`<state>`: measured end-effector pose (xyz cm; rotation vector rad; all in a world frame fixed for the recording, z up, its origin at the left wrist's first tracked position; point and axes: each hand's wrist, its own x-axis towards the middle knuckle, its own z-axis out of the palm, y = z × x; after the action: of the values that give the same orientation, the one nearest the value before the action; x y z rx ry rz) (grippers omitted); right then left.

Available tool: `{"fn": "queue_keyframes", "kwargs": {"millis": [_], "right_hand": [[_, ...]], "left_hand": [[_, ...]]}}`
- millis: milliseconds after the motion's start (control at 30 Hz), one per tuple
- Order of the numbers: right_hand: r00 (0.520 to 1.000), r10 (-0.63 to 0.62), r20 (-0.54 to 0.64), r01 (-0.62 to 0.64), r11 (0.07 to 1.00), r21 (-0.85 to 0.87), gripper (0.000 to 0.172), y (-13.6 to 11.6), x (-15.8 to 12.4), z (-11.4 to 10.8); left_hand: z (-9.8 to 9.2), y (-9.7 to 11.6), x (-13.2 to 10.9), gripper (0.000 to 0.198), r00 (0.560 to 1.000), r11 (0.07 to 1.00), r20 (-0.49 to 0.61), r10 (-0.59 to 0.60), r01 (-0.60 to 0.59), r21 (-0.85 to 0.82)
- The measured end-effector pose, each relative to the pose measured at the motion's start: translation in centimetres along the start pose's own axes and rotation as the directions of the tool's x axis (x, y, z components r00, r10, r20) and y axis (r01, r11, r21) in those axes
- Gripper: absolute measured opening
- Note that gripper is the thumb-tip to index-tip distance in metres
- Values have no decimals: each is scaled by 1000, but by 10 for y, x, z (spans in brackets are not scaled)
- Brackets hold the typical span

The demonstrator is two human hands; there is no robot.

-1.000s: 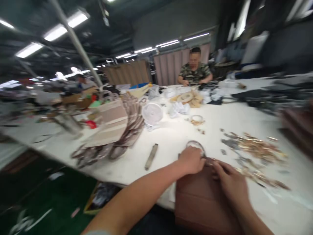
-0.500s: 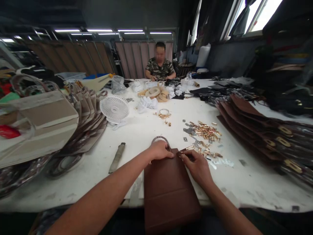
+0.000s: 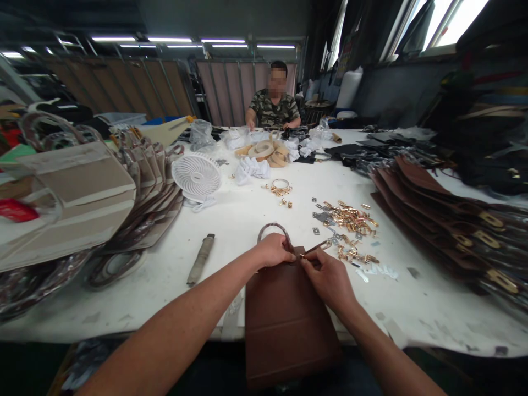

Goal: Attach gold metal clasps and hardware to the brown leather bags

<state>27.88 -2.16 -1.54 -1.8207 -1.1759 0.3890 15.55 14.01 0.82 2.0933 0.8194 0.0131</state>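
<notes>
A brown handbag (image 3: pixel 289 319) leans over the table's front edge, its top towards the table and its lower end towards me. My left hand (image 3: pixel 275 250) is closed on the bag's top edge, beside its round, plastic-wrapped handle (image 3: pixel 274 225). At the same edge, my right hand (image 3: pixel 330 275) pinches the base of a narrow brown strap (image 3: pixel 314 248) with a gold fitting at its far end. Whether a smaller part sits between those fingertips is hidden. Just beyond my right hand lies a pile of gold metal fittings (image 3: pixel 352 217) with small grey plates (image 3: pixel 324 217).
Beige-lined bags (image 3: pixel 82 192) are stacked at the left, brown bag pieces (image 3: pixel 429 220) at the right. A white fan (image 3: pixel 197 176), a wrapped bar (image 3: pixel 201 258) and tape rolls (image 3: pixel 264 148) lie on the table (image 3: pixel 231 220). Across it sits a person (image 3: pixel 274 107) in camouflage.
The strap with the gold fitting now stands out further above my right fingers, which have shifted slightly left along the bag's edge. My left hand keeps its hold. The whole view has shifted a little.
</notes>
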Motion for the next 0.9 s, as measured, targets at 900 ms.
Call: {"fn": "queue_keyframes", "kwargs": {"millis": [900], "right_hand": [[974, -96, 207, 118, 988, -98, 18, -34, 0, -44]], "left_hand": [[-5, 43, -45, 21, 985, 992, -146, 95, -83, 90]]}}
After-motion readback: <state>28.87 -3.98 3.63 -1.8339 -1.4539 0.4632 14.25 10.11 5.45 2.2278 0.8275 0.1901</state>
